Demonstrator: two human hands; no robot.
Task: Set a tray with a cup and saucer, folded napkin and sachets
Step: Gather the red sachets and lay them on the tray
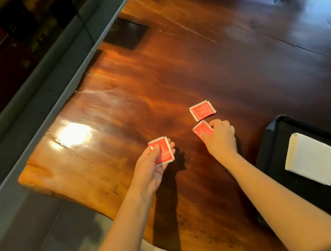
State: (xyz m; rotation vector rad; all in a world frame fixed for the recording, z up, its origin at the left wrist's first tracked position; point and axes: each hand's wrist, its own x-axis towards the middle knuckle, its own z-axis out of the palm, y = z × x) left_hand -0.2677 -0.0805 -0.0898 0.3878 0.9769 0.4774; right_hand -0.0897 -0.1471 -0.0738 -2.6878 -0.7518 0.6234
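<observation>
The left hand (151, 163) grips one red sachet (163, 153); the right hand (220, 138) pinches a second sachet (202, 130) on the counter (135, 108), a third sachet (202, 110) just beyond.

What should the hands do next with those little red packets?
Probably the right hand should finish pinching the red packet under its fingertips and lift it. The left hand already holds one packet, a third packet lies on the table, and the black tray with the folded napkin has no packets showing yet.
</observation>
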